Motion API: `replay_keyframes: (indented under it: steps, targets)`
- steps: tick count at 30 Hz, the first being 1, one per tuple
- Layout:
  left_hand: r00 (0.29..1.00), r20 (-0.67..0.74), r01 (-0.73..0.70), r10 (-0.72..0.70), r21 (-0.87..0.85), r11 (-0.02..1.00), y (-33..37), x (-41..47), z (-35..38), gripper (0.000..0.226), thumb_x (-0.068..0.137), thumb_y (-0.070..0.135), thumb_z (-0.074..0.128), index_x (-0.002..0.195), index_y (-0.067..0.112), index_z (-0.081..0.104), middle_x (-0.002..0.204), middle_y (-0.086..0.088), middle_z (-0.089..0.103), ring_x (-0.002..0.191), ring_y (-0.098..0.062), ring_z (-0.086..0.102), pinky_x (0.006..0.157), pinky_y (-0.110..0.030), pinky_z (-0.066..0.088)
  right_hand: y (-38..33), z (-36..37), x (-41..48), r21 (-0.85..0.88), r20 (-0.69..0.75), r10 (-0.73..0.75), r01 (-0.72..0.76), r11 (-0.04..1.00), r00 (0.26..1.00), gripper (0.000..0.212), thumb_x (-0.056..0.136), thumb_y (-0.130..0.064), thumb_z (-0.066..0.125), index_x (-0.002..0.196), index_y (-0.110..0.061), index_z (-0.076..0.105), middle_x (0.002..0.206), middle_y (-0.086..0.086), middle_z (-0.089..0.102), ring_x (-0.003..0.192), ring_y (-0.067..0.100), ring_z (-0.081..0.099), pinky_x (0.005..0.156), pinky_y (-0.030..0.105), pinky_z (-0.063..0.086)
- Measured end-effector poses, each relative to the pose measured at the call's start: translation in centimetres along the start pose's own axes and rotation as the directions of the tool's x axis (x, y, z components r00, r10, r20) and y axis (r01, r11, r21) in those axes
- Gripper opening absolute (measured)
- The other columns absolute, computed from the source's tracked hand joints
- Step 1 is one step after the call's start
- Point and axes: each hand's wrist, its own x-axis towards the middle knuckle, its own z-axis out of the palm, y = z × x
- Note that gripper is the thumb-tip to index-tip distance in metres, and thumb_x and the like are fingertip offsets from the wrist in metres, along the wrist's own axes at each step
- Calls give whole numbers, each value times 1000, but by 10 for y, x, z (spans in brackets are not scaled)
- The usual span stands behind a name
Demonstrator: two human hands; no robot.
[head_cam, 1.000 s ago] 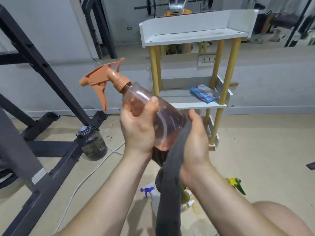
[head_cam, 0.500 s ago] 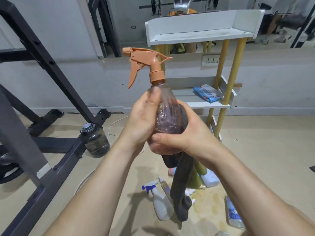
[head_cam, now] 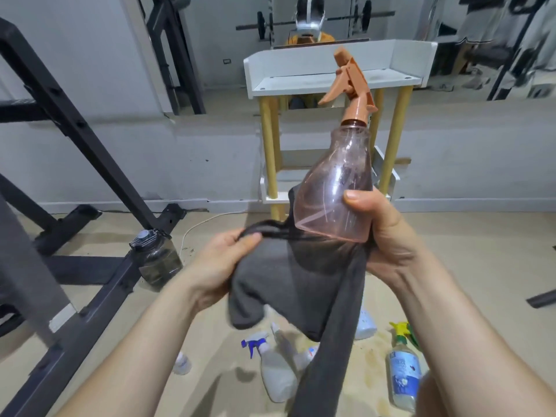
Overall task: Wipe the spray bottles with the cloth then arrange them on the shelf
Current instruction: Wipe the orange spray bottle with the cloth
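Right hand (head_cam: 388, 236): curled round bottle (head_cam: 337, 188) base, thumb on front wall.
Left hand (head_cam: 222, 263): pinching cloth (head_cam: 288, 281) edge, thumb on top.
Bottle: held up, tilted, before shelf (head_cam: 301, 82); cloth draped below.
Handling: likely empty, light, slick plastic; best held round the wide body.

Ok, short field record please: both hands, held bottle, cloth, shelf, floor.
Left hand: pinches the dark grey cloth
Right hand: grips the clear pink plastic spray bottle, orange trigger up
Cloth: drapes under the bottle's base
White shelf with yellow legs: no bottle on top tier
Floor: blue-trigger spray bottle and yellow-trigger spray bottle lying there
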Motion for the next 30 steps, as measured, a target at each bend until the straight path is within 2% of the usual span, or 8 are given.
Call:
replay_keyframes:
  steps: [4, 7, 9, 14, 18, 22, 27, 30]
  targets:
    - [981, -196, -44, 6, -187, 981, 31, -4, 10, 26, 95, 20, 58, 93, -1, 71, 91, -17, 74, 78, -23, 71, 69, -29, 60, 6, 4, -2, -335, -52, -31, 12, 942, 998, 66, 52, -9, 82, 113, -22, 61, 98, -1, 74, 90, 17, 70, 75, 28, 57]
    - [999, -17, 35, -48, -453, 891, 42, -10, 20, 36, 77, 10, 57, 110, -4, 63, 108, -20, 64, 92, -29, 66, 80, -36, 60, 22, 13, 1, -530, -131, -111, 25, 848, 985, 81, 56, 2, 88, 120, -35, 54, 102, -13, 73, 98, 10, 70, 82, 27, 56]
    - [995, 82, -18, 63, -470, 882, 43, -10, 19, 47, 72, -6, 50, 119, -8, 58, 116, -20, 64, 100, -30, 66, 82, -35, 60, 29, 16, 5, -547, -207, -180, 39, 836, 962, 82, 57, -4, 88, 125, -33, 52, 110, -4, 72, 101, 17, 69, 77, 33, 56]
    - [952, 192, -176, 239, -298, 938, 37, -15, 23, 67, 72, -18, 46, 138, -2, 47, 129, -17, 64, 115, -25, 65, 89, -30, 55, 36, 19, 6, -283, -326, -163, 68, 957, 931, 68, 63, 2, 76, 125, -16, 52, 107, 13, 72, 87, 25, 70, 66, 32, 58]
    - [924, 259, -227, 281, -217, 949, 49, -22, 14, 79, 64, -22, 45, 140, -2, 44, 135, -18, 59, 120, -27, 61, 102, -34, 48, 37, 30, 8, -189, -311, -142, 85, 978, 940, 59, 74, 11, 70, 123, -16, 52, 91, 5, 71, 70, 16, 67, 57, 25, 53]
    - [918, 46, -396, 394, 99, 913, 51, -22, 21, 65, 66, -17, 72, 123, 14, 61, 108, -5, 75, 97, -16, 72, 80, -24, 56, 42, 34, 6, -169, -275, -105, 59, 984, 956, 64, 63, -3, 73, 122, -17, 53, 102, 9, 73, 85, 24, 71, 72, 36, 58]
    - [667, -164, -545, 727, 558, 626, 33, -3, 28, 21, 79, 31, 77, 98, 39, 73, 91, 10, 66, 83, -3, 64, 77, -16, 47, 59, 46, 3, -109, -238, -47, 21, 994, 970, 57, 75, -1, 71, 127, -16, 52, 105, 16, 70, 92, 25, 69, 82, 37, 58]
    - [755, -222, -456, 617, 499, 737, 27, 6, 35, 17, 92, 41, 52, 98, 42, 68, 102, 2, 64, 94, 1, 61, 89, -17, 46, 69, 54, 1, -270, -240, -121, 54, 961, 963, 48, 86, 0, 66, 127, -21, 51, 93, -1, 71, 81, 8, 68, 68, 19, 53]
